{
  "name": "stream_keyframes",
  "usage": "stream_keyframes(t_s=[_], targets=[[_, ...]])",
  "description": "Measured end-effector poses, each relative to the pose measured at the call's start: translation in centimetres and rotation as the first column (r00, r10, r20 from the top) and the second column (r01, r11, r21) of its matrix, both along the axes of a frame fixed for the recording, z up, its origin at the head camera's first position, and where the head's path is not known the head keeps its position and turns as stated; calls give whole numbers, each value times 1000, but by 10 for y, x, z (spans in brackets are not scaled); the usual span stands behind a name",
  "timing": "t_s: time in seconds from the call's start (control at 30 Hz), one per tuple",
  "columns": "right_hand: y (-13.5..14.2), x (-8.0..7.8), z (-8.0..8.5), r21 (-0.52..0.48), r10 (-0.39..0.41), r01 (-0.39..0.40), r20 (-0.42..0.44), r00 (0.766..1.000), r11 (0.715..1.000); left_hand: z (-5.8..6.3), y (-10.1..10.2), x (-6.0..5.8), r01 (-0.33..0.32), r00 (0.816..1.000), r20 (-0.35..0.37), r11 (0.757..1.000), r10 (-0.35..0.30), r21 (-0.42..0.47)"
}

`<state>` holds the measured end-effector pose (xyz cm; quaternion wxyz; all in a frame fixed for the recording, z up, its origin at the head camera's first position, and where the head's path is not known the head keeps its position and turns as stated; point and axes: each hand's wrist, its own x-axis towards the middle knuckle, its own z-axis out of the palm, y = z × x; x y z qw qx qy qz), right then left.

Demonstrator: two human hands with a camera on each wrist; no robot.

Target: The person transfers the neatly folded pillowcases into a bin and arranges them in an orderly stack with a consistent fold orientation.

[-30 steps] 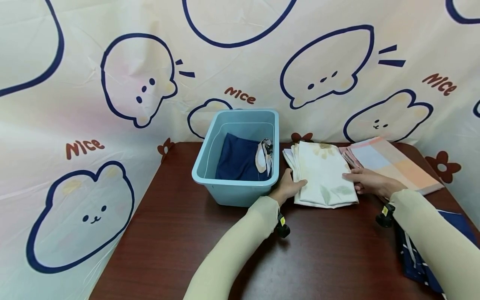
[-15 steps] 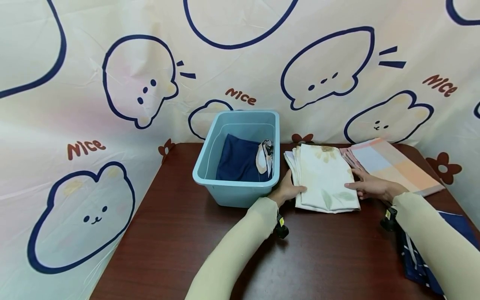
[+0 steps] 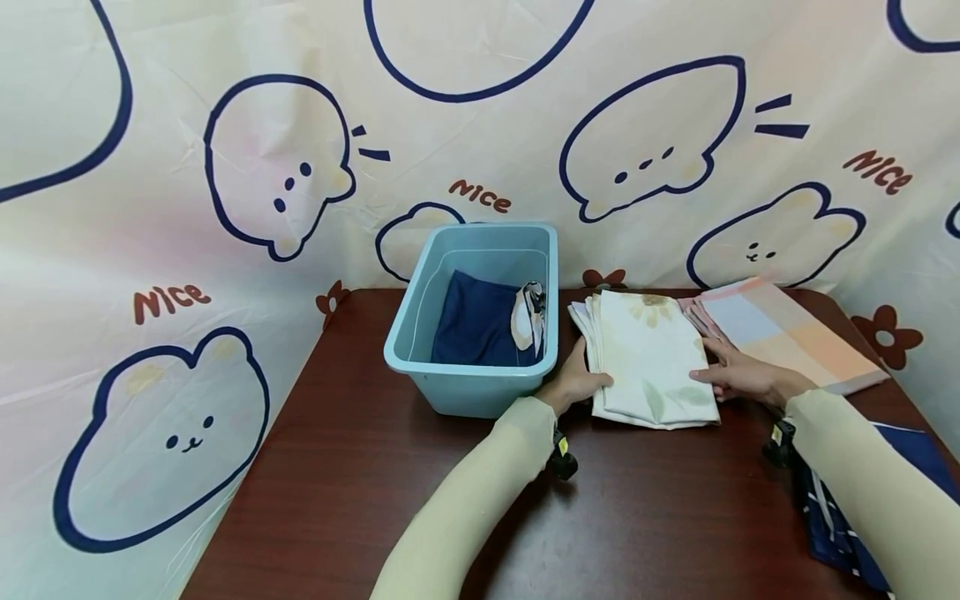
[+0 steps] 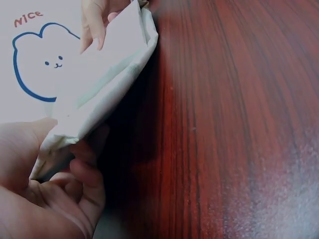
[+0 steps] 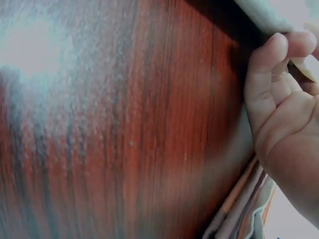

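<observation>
A folded white cloth [image 3: 656, 358] with pale yellow and green floral print lies between both hands in the head view. My left hand [image 3: 577, 379] grips its left edge, thumb on top and fingers curled underneath, as the left wrist view shows of the cloth [image 4: 102, 94]. On the opposite edge my right hand [image 3: 742, 372] pinches the layers. The right hand's fingers [image 5: 266, 64] bend under the cloth's edge in the right wrist view. That near edge stands a little off the dark wood table [image 4: 224, 99].
A light blue bin [image 3: 480, 367] left of the cloth holds navy fabric [image 3: 476, 321] and a patterned piece [image 3: 527, 317]. Behind the right hand lies a folded pastel checked cloth [image 3: 787, 329]. Navy patterned cloth [image 3: 832, 533] sits under the right forearm. A printed backdrop [image 3: 480, 142] rises behind the table.
The white cloth has shifted slightly toward me and to the right, with both hands on it. The right hand's fingers have spread a little along the edge. The bin stays put.
</observation>
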<state>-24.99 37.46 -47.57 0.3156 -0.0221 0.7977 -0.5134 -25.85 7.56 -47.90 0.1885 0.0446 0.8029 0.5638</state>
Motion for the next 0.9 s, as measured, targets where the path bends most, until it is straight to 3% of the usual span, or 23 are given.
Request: stream_keyframes(t_s=[0.1, 0.23, 0.63, 0.9], targets=[[0, 1, 2, -2, 2, -2, -16, 1000, 1000, 5, -1, 5, 9, 1000, -1, 999, -9, 33], [1, 0, 5, 1, -3, 3, -36, 999, 1000, 13, -3, 14, 8, 998, 62, 1000, -8, 1], [6, 0, 14, 26, 18, -15, -108, 994, 1000, 26, 1, 25, 17, 1000, 9, 999, -18, 52], [7, 4, 20, 43, 6, -2, -101, 995, 999, 38, 0, 32, 53, 998, -13, 998, -53, 14]])
